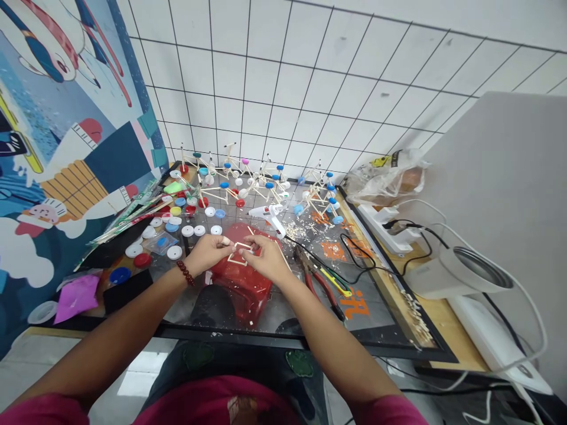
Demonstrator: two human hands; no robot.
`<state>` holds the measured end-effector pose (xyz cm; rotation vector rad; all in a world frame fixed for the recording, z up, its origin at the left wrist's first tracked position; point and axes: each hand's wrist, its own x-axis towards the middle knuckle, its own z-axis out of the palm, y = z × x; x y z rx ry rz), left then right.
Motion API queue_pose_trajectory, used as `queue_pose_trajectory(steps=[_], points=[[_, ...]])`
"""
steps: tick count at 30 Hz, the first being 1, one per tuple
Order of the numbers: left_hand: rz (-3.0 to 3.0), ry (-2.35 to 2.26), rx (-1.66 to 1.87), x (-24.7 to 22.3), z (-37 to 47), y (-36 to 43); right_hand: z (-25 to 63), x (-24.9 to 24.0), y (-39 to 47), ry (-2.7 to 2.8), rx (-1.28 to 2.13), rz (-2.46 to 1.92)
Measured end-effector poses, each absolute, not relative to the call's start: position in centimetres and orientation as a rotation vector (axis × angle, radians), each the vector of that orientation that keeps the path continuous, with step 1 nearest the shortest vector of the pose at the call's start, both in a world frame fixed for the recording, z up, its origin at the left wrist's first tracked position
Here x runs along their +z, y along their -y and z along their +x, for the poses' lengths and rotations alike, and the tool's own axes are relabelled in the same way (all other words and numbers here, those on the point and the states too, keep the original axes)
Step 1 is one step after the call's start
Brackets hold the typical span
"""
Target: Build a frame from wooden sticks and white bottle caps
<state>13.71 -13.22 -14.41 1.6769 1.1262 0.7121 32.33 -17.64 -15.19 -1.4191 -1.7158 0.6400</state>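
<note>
Over a shiny red surface point(239, 292) on the table, both of my hands pinch a small frame of wooden sticks point(237, 261). My left hand point(207, 252) has its fingertips closed on the frame's left side. On the right side, the fingers of my right hand point(267, 258) are closed on it too, hiding part of the sticks. Just beyond my hands lies a white glue gun point(271, 217), its black cord running right. Pliers with red handles point(316, 276) and a yellow-green utility knife point(335, 282) rest right of my right hand.
Stick models with bottle-cap wheels point(269, 185) line the back. Loose caps point(188, 231) and a pink packet point(78, 297) lie left. Wood scraps point(305, 232) litter the table. A power strip point(388, 230) and white cylinder point(458, 273) stand right, among cables.
</note>
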Motion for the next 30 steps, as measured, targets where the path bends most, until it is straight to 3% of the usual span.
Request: queue_pose_trajectory(steps=[30], points=[[1.492, -1.189, 0.803, -14.3, 14.5, 13.6, 32.5, -16.2, 16.8, 1.553, 0.718, -1.397]])
